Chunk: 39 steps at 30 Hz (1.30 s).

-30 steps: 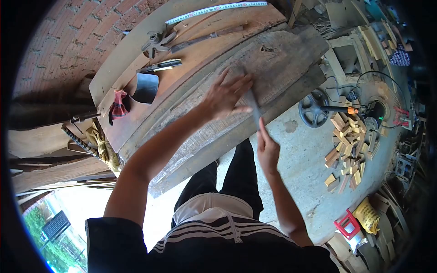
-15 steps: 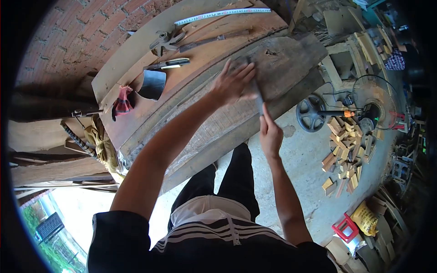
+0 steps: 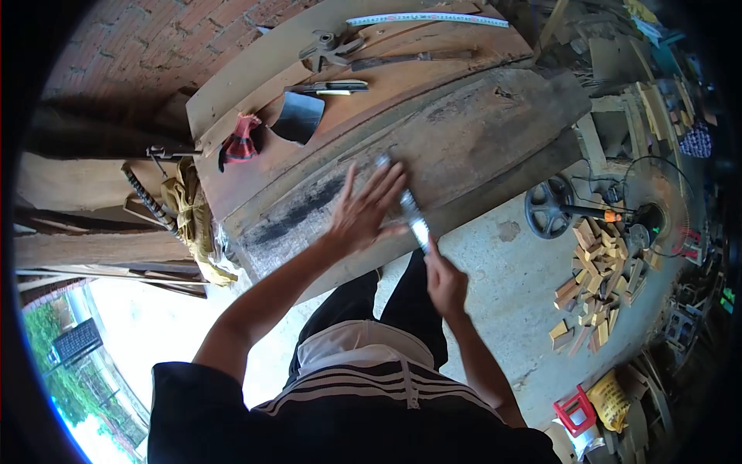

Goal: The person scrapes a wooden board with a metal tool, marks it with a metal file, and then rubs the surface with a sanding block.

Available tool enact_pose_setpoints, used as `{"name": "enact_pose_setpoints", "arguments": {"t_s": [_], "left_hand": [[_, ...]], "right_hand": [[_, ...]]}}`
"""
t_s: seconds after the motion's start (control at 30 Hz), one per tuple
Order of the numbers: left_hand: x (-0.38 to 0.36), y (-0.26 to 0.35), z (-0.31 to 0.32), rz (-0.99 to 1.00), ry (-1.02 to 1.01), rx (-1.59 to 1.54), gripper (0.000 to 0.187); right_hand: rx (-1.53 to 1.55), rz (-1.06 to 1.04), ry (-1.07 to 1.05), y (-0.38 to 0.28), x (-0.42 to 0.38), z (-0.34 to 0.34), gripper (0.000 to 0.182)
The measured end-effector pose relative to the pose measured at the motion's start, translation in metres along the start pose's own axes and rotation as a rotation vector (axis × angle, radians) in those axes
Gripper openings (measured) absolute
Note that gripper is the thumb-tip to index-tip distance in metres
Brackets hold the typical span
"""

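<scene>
A thick, weathered wooden board (image 3: 479,124) lies on the bench, dark-stained near its left end. My right hand (image 3: 447,284) is closed round the near end of a long flat metal file (image 3: 415,216), which slants across the board and shines along its length. My left hand (image 3: 365,209) lies flat over the file's far part, fingers outstretched and thumb spread toward the right hand. The file's tip (image 3: 382,160) shows beyond the fingers; the stretch under them is hidden.
Behind the board are a tape measure (image 3: 429,18), a metal star-shaped part (image 3: 328,50), a utility knife (image 3: 336,87), a curved dark sheet (image 3: 297,117) and a red-black cloth (image 3: 241,141). Right, on the floor, stand a fan (image 3: 653,205) and piled wood offcuts (image 3: 599,271).
Both hands and the file have moved left along the board and nearer to me. The camera view has shifted, so the bench items appear farther right. A dark stain now shows at the left.
</scene>
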<state>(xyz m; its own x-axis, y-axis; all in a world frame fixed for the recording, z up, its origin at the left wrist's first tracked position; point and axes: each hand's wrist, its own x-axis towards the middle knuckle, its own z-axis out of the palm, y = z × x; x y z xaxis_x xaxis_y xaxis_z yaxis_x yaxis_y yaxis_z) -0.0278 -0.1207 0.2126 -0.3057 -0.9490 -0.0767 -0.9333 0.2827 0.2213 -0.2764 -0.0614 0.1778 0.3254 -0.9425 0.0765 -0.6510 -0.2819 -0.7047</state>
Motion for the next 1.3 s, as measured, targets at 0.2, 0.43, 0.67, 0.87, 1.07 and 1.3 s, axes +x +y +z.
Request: {"name": "enact_pose_setpoints", "arguments": {"t_s": [0.2,0.43,0.67,0.87,1.07,1.3], "left_hand": [[0.103,-0.010,0.010,0.123,0.193,0.018,0.093],[-0.084,-0.024,-0.003,-0.096,-0.007,0.015,0.099],[-0.014,-0.022,0.006,0.009,0.173,0.005,0.097],[-0.007,-0.036,0.007,0.038,0.161,0.045,0.096],[-0.132,-0.039,0.005,-0.174,0.067,0.006,0.098],[-0.025,-0.050,0.008,-0.073,0.264,0.021,0.097]], "right_hand": [[-0.001,0.061,0.188,-0.005,0.067,-0.004,0.044],[0.088,0.050,-0.183,-0.059,-0.036,0.041,0.054],[-0.036,-0.015,0.114,-0.038,0.001,0.038,0.058],[0.012,0.178,0.100,-0.066,0.000,0.064,0.051],[0.076,-0.020,-0.094,-0.095,-0.053,0.074,0.055],[-0.075,0.035,0.109,-0.075,0.020,0.071,0.047]]}}
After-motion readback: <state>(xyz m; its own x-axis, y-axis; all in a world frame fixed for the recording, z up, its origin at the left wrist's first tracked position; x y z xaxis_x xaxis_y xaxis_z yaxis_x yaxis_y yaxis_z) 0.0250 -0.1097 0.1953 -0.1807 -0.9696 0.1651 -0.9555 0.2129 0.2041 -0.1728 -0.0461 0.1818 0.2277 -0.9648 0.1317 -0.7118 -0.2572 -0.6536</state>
